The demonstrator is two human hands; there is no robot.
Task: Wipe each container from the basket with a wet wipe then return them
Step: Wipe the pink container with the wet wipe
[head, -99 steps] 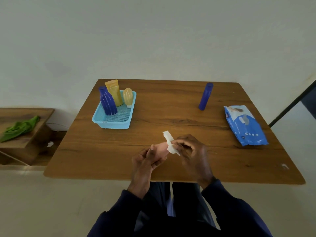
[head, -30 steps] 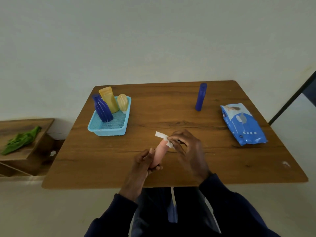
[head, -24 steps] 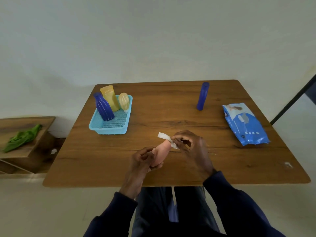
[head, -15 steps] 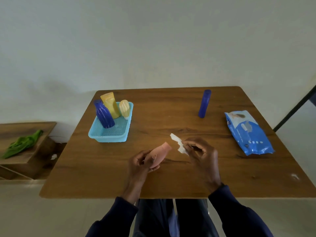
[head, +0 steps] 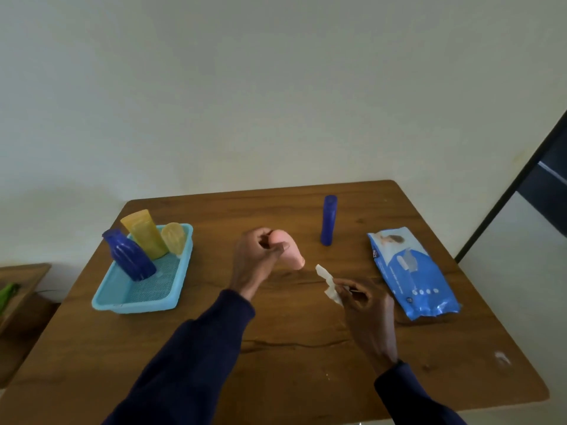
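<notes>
Pink container [head: 288, 252], smooth, rounded, tilted in left hand [head: 256, 256].

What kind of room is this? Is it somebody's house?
Probably a plain room in a home, though I can't be sure: a wooden table against a bare wall, a basket of bottles, and a low wooden shelf beside it.
</notes>
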